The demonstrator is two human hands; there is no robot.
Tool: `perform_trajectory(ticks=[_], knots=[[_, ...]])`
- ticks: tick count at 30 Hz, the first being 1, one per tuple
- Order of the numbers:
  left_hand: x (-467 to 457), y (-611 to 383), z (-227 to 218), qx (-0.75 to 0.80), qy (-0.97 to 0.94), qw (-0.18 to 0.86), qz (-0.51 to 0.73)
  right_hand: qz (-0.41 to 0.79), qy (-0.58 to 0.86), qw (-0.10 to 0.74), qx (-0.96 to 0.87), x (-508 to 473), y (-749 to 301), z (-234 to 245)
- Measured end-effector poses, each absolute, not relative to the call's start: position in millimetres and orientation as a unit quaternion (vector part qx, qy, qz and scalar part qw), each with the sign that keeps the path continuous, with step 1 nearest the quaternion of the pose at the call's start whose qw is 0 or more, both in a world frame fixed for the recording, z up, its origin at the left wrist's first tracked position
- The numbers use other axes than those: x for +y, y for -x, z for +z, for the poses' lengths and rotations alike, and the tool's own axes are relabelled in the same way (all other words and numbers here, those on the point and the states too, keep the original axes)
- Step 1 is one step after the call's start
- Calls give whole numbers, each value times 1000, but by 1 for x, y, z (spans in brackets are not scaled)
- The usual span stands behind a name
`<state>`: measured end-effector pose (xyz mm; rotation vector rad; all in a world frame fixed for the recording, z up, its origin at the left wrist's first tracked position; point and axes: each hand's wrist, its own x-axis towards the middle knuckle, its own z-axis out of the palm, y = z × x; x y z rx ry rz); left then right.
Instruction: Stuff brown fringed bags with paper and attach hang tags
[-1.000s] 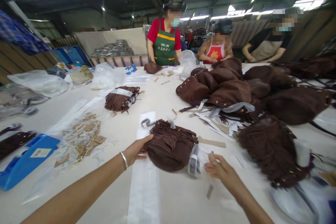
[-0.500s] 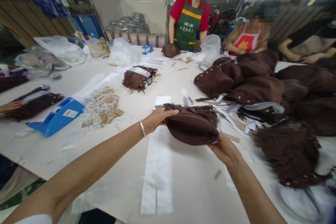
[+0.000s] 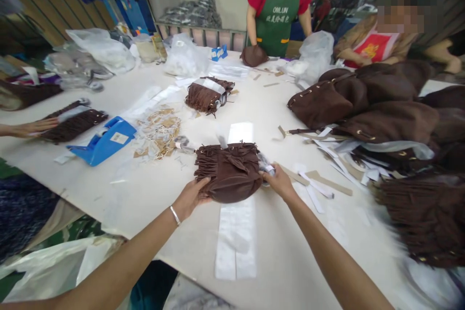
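Note:
A dark brown fringed bag (image 3: 234,174) is held between my two hands over the table, its rounded bottom toward me and its fringe to the far and left sides. My left hand (image 3: 193,195) grips the near left corner, thumb on top and fingers underneath. My right hand (image 3: 280,180) closes on the right side, beside a wrapped grey piece with a white band. Beneath the bag, white flat strips (image 3: 236,242) run toward me, and their far end shows beyond it. Another wrapped piece (image 3: 183,144) sticks out at the bag's far left.
A blue tape dispenser (image 3: 105,140) and a heap of strung tags (image 3: 160,133) lie left. Brown bags (image 3: 385,121) pile up on the right. A banded fringed bag (image 3: 209,94) lies farther back. A co-worker's hand (image 3: 36,127) touches another bag; a person in a green apron (image 3: 276,19) stands opposite.
The bag has been turned so that more of its fringed face shows. My left hand has gone from its far left edge to the near left corner. The camera view has shifted.

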<state>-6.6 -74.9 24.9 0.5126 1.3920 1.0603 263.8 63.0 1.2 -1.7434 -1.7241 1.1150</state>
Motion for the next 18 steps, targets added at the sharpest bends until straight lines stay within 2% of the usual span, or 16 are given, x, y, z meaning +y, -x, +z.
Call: perform_trajectory(ticks=[3, 6, 8, 10, 15, 18], knots=[[-82, 16, 27, 611, -216, 607, 460, 242, 598, 219, -732, 53, -273, 28], [-91, 22, 35, 691, -278, 456, 487, 113, 450, 201, -863, 36, -271, 55], [-96, 21, 32, 708, -373, 364, 476, 140, 375, 168, -901, 26, -263, 58], [-98, 13, 23, 707, -448, 326, 439, 163, 359, 141, -908, 24, -252, 48], [-86, -10, 0, 738, -468, 190, 448, 108, 350, 112, -924, 41, -245, 15], [-79, -11, -11, 701, -505, 188, 468, 49, 313, 105, -942, 50, -256, 5]])
